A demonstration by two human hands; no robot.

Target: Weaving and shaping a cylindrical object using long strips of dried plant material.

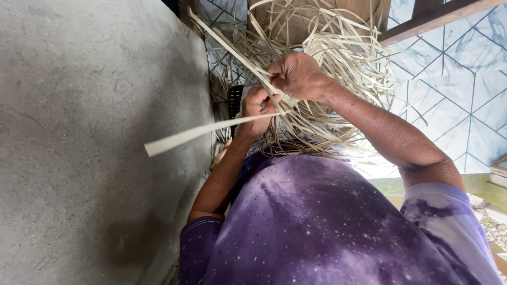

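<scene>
Strips of pale split cane or reed form a loose tangled bundle (327, 79) in front of the person's chest, seen from the head camera looking down over a purple mottled shirt (327, 227)

Left hand (257, 112): closed in a fist-like pinch around one flat strip (200, 133). Long axis of this strip runs roughly level across the view, from the hand out toward the grey concrete wall (90, 137); its free end hangs in the air in front of the wall, and whether it touches the wall cannot be told

Right hand (297, 76): curled, knuckles up, fingers pressed down into the bundle just above the left hand. It pinches a second strip (227, 45) that rises on a diagonal away from the hands toward the top of the view. Exact finger contact is hidden by the hand's back

Relation: the two hands are close together, nearly touching, at the near edge of the bundle. The level strip leads off from the left hand, so the left hand is the nearer one to its free length; the bundle itself lies beyond and beside the right hand

Surroundings: pale blue patterned floor tiles (454, 89) under the bundle, a brown wooden beam (433, 18) crossing the upper corner
</scene>
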